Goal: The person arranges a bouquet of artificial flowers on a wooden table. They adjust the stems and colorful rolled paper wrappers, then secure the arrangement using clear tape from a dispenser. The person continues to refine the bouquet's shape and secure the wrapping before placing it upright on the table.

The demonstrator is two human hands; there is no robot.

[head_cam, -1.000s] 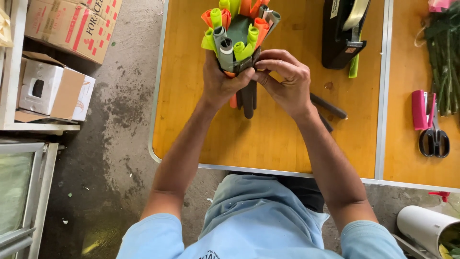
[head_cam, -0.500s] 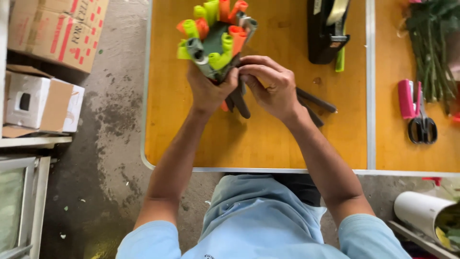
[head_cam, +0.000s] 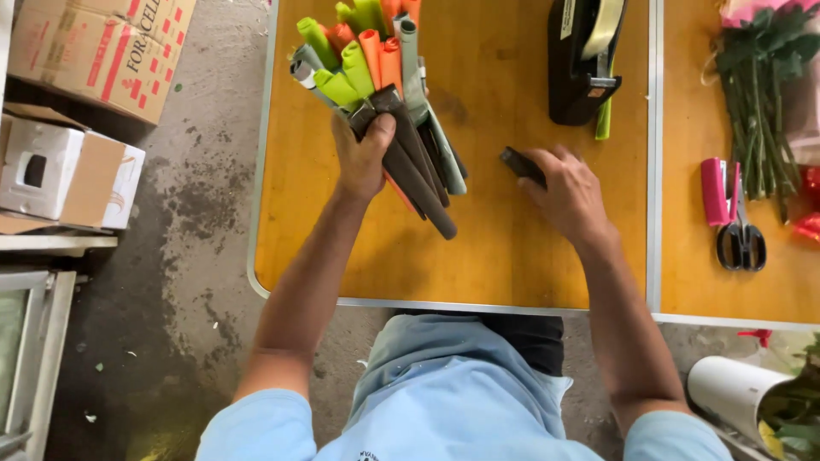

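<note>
My left hand (head_cam: 363, 158) grips a bundle of rolled paper tubes (head_cam: 376, 85) in green, orange, grey and dark brown, held tilted above the orange-brown table (head_cam: 478, 248). Their dark lower ends fan out below my fist. My right hand (head_cam: 568, 192) rests palm down on the table to the right, fingers closed over a dark rolled tube (head_cam: 519, 164) lying flat; only its left end shows.
A black tape dispenser (head_cam: 585, 60) stands at the back of the table. On the adjoining table to the right lie green flower stems (head_cam: 756, 111), a pink stapler (head_cam: 713, 189) and black scissors (head_cam: 741, 239). Cardboard boxes (head_cam: 102, 51) sit on the left; a white roll (head_cam: 735, 388) at lower right.
My right hand has left the bundle and moved right and down onto a dark tube on the table. My left hand keeps the bundle, now alone.
</note>
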